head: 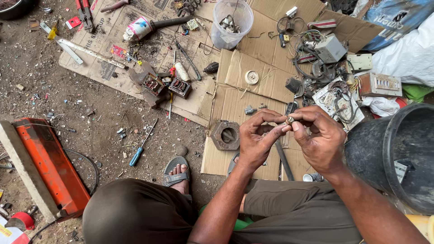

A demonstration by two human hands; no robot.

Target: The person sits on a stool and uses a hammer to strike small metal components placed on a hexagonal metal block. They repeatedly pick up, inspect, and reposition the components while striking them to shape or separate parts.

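Head view puts my knees at the bottom edge, dark olive cloth bunched over them, and one foot in a grey sandal [176, 171] planted on bare dirt floor [90, 113] gritty with pebbles and metal scraps. Just above my lap, my left hand [257, 140] and right hand [318, 140] meet fingertip to fingertip, both pinched closed on a small round metal part [290, 120], dull and brassy, held in the air over the cardboard.

Flattened brown cardboard sheets [271, 77], creased and oil-stained, cover the ground ahead. A rusty hexagonal metal piece [225, 135] lies on them just left of my left hand. A blue-handled screwdriver [141, 145] rests on the dirt beyond the sandal. At my right stands a black plastic bucket [375, 149], matte and scuffed; at my far left, an orange metal casing [49, 162] with chipped paint.

Farther out sit two small laminated transformer cores [167, 85], a round white dial [252, 77], and a tangle of wires with grey and white switch boxes [332, 68]. At the top stands a clear plastic tub [231, 22] holding small hardware, near red-handled pliers [84, 13].
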